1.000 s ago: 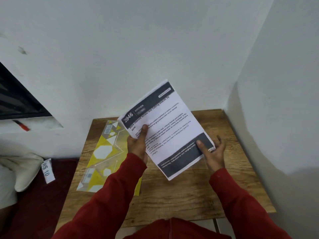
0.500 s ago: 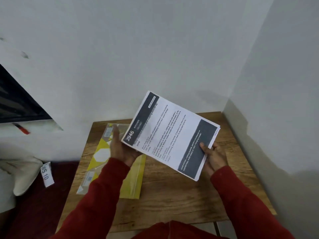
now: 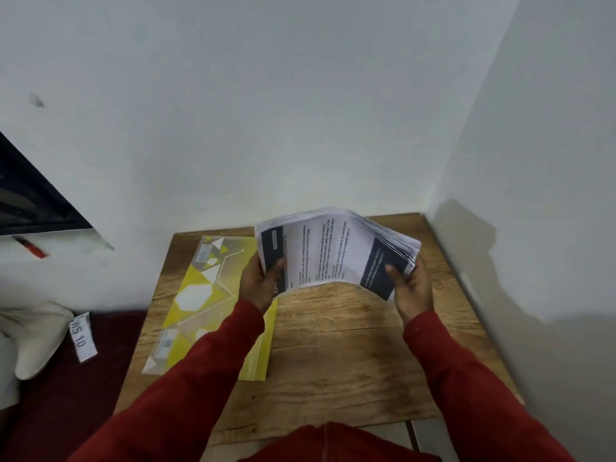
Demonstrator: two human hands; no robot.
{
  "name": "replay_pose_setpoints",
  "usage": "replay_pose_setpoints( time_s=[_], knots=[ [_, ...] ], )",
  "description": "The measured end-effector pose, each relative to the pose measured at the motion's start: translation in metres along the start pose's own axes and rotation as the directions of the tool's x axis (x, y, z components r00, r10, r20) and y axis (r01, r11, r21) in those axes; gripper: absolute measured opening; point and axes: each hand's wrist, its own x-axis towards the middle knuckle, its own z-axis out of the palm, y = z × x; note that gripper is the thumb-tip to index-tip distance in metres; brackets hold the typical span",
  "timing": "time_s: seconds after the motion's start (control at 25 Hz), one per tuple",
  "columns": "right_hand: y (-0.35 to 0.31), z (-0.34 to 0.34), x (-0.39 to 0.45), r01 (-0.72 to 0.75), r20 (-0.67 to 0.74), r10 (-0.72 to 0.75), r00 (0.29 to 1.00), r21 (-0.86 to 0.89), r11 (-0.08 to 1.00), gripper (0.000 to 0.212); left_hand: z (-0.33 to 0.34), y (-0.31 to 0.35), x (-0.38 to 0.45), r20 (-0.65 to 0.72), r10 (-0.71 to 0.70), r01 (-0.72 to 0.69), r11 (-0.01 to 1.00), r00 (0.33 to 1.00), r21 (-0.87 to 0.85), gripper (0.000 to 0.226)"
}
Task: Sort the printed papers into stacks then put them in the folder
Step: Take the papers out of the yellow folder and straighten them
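Left hand (image 3: 259, 282): yours grips the left end of the printed papers (image 3: 328, 251), thumb on top.
Right hand (image 3: 411, 288): yours clamps the right end, thumb on the dark band.
Printed papers: bowed upward, held above the tabletop (image 3: 336, 355).
Folder (image 3: 213, 295): yellow, flat on the tabletop's left side, partly under your left sleeve (image 3: 200, 371).

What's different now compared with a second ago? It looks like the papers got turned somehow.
The stack of printed white papers with dark bands was swung from tilted upright to lying crosswise and lower over the wooden table, now bowed upward. The left hand shifted to grip its left end; the right hand, open beneath before, now grips the right end. The yellow patterned folder stayed flat on the table.
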Motion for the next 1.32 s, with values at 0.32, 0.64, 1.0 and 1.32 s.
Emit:
replay_pose_setpoints(
  time_s=[0.32,0.64,1.0,1.32],
  knots=[
    [0.036,-0.014,-0.017,-0.062,-0.022,0.06,0.998,-0.151,0.987,0.048,0.012,-0.054,-0.032,-0.005,-0.091,0.091,0.995,0.996,0.043,0.034],
    [0.021,-0.019,0.004,-0.163,-0.024,0.162,0.987,-0.039,0.986,0.052,-0.003,-0.01,0.02,0.169,-0.053,0.027,0.987,0.984,0.156,0.033],
    [-0.058,-0.002,0.035,0.201,0.447,-0.017,0.894,-0.368,0.908,0.074,-0.007,0.11,0.084,0.698,-0.115,-0.456,0.68,0.707,0.574,0.031],
    [-0.025,0.003,0.027,0.111,0.435,-0.065,0.898,-0.08,0.991,0.024,0.009,0.119,0.078,0.655,-0.043,-0.49,0.626,0.754,0.606,0.048]
  ],
)
